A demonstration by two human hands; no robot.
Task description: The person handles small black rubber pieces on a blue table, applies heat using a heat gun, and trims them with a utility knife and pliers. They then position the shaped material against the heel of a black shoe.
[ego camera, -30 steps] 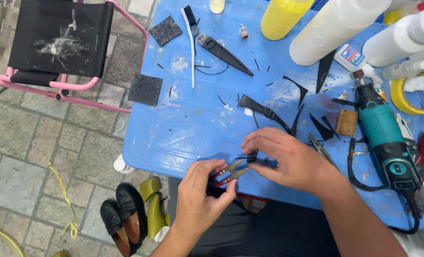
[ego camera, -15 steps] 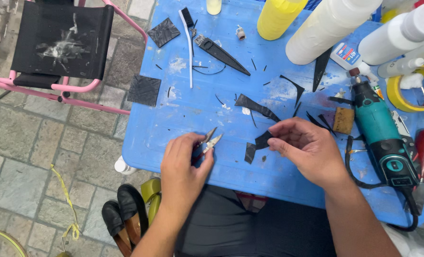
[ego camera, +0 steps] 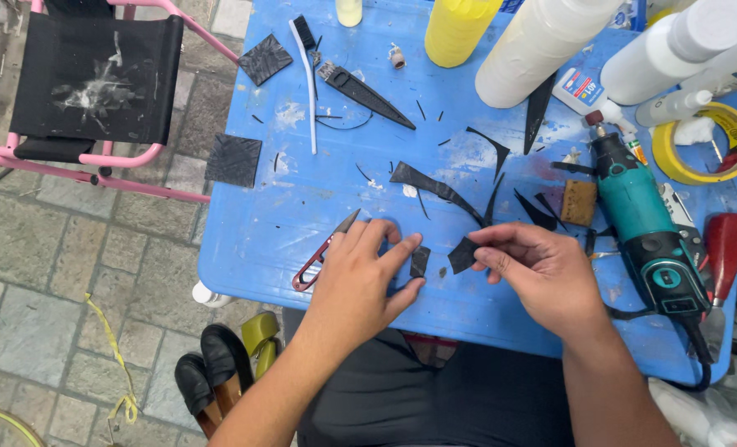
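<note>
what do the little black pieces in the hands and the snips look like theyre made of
Black piece in the right hand and the one by the left hand: thin, matte, probably rubber or leather sheet; they lie flat with clean-cut edges. Snips: bare grey metal blade tip, with a glossy red looped handle, likely plastic or coated.

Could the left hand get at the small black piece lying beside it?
Probably yes: the small black piece lies bare on the blue table beside the left hand, with nothing between.
</note>
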